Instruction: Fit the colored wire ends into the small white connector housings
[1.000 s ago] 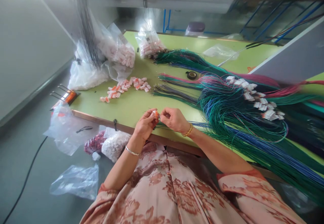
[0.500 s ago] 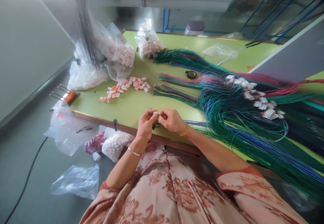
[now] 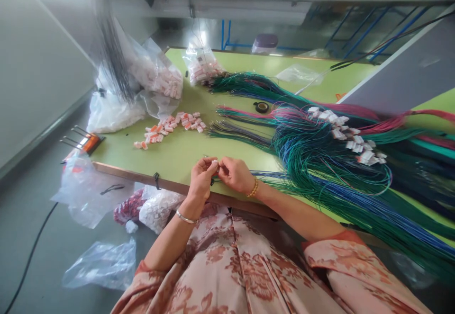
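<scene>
Over the table's near edge, my left hand (image 3: 202, 177) pinches a small white connector housing (image 3: 214, 162) between thumb and fingertips. Close against it, my right hand (image 3: 235, 175) is closed in a pinch; its fingers hide what they hold. Blue and green wires (image 3: 280, 177) run rightward from behind the right wrist. A pile of white and orange connector housings (image 3: 165, 127) lies beyond my left hand. To the right, a big heap of green wires (image 3: 295, 139) spreads across the table, with white connectors (image 3: 350, 136) fitted along it.
Bags of housings (image 3: 156, 75) stand at the table's back left, near hanging grey wires (image 3: 112, 63). A black tape roll (image 3: 261, 107) lies mid-table. An orange stand with metal prongs (image 3: 90, 142) sits at the left corner. A black clip (image 3: 156, 180) grips the wooden edge (image 3: 124, 173).
The view has shifted slightly, so the scene sits a little lower and further left. Both hands keep their pinch close together, with hardly any movement relative to the table.
</scene>
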Motion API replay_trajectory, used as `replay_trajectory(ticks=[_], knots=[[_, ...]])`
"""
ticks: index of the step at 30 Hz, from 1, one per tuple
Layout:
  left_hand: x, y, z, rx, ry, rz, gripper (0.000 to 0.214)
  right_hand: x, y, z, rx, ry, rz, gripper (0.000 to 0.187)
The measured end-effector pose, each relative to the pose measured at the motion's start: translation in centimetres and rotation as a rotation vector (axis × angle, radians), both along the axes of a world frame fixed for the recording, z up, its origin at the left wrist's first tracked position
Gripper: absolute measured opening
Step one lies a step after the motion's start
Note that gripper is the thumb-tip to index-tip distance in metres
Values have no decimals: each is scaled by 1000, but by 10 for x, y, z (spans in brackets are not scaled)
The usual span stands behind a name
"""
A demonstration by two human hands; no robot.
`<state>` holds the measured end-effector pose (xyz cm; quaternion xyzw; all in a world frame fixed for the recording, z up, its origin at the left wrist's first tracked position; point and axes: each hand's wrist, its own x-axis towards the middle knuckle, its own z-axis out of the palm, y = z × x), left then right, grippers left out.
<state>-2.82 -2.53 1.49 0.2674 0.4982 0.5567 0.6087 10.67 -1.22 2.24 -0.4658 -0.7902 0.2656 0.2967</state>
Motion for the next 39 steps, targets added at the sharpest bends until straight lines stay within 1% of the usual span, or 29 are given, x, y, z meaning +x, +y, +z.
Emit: replay_trajectory(ticks=[1,3,4,6,7,8,10,12,17,20,23,26,30,33,36,39], knots=[[-2,1,0,0,-7,-18,39,4,6,3,-35,11,46,11],[-5,4,1,-5,-30,-57,39,17,25,8,-110,51,116,17],[-7,5,1,-7,-44,-72,39,25,38,11,-124,71,107,20],[-10,7,1,-12,-67,-92,38,41,68,12,-90,39,-50,22],[-11,8,1,-16,-77,-100,38,48,83,12,-69,-26,-140,21],[-12,9,1,-20,-84,-106,38,54,97,10,-61,-120,-196,19],[-12,9,1,-27,-94,-113,39,61,117,5,-58,-313,-245,15],[-12,9,0,-36,-100,-118,40,62,128,-1,-72,-439,-237,13],[-13,8,-2,-57,-88,-130,41,59,129,-8,-113,-544,-233,15],[-14,8,-3,-61,-95,-129,42,60,125,-6,-63,-566,-209,18],[-14,9,-2,-57,-110,-137,41,58,120,1,-15,-543,-202,19],[-12,10,-1,-64,-121,-145,39,45,115,9,-34,-423,-141,14],[-9,11,-2,-73,-136,-150,39,11,114,20,-58,-185,-9,10],[-7,13,-2,-74,-162,-144,39,-10,114,25,-73,-63,49,9],[-6,16,-2,-72,-201,-131,38,-17,108,28,-109,54,67,10],[-4,19,-3,-52,-276,-114,35,-9,93,26,-172,182,87,13]])
